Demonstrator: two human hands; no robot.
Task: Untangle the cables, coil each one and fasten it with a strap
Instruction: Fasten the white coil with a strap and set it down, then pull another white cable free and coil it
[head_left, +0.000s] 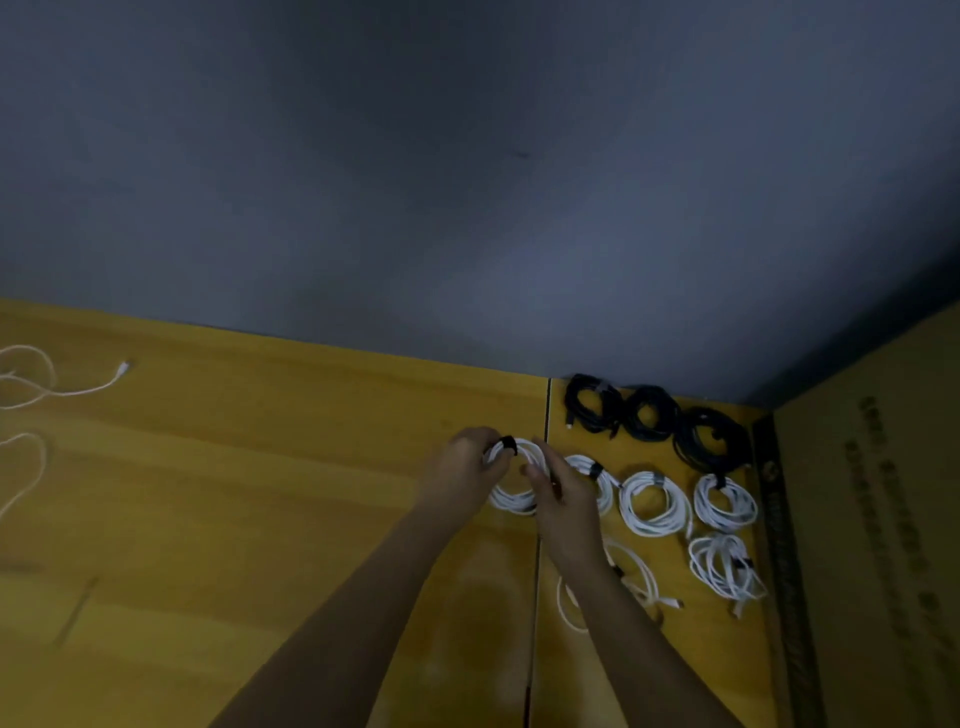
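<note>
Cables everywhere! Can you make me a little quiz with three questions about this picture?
1. True or false: the black coils lie farther from the person than the white coils on the table.
2. What colour is the strap on the white cable that both hands hold? A red, B black, C green.
3. Fill in: at the far left lies a loose cable not yet ____.

Key: 1 true. 2 B; the left hand and right hand grip that coil. 3 coiled.

White coil (511, 499), black strap (507, 445) (apparently), yellow table (260, 467), grey wall (467, 182).
</note>
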